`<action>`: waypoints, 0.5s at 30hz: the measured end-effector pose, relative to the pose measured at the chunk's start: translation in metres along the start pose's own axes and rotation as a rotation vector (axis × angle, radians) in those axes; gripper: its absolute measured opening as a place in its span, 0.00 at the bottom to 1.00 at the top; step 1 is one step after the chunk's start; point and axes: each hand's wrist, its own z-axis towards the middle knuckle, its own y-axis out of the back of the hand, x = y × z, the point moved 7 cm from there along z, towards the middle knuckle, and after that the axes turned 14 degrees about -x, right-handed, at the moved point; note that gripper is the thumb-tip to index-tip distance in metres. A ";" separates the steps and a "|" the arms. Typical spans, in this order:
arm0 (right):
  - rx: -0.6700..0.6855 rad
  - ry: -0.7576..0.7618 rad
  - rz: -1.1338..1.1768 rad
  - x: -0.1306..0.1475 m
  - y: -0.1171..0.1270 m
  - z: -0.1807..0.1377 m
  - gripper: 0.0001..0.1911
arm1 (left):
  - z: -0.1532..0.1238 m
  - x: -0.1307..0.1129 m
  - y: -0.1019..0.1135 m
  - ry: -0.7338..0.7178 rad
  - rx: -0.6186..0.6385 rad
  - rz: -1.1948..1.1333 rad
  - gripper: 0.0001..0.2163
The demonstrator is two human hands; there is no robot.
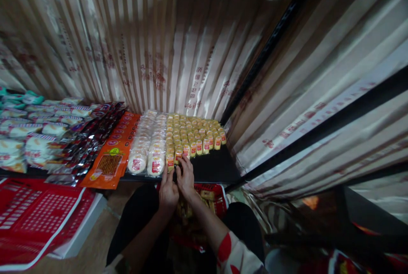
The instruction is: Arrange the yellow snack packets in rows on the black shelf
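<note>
Both my hands reach to the front edge of a black shelf, at the near end of tight rows of small yellow wrapped snack packets (199, 147). The fingertips of my left hand (168, 192) close on the front packet (170, 160) of the leftmost yellow row. Close beside it, my right hand (186, 178) has its bent fingers on the packet (178, 153) at the front of the neighbouring row. The fingers partly hide what they grip. Below my forearms, a red basket (222, 206) holds more yellow packets between my knees.
Left of the yellow rows stand round white wrapped cakes (156, 165), an orange snack bag (110, 159), dark red packets (87, 144) and white bags (40, 144). A red basket (41, 218) sits low on the left. Black shelf posts (261, 59) and pleated curtains (143, 44) enclose the shelf.
</note>
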 end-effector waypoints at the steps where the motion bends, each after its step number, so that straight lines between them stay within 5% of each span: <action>1: 0.001 -0.005 0.003 -0.001 0.000 0.001 0.18 | 0.002 -0.001 -0.001 -0.002 0.001 -0.001 0.25; 15: 0.044 0.091 -0.038 -0.011 -0.006 -0.006 0.28 | 0.005 0.006 -0.012 -0.090 -0.051 0.063 0.26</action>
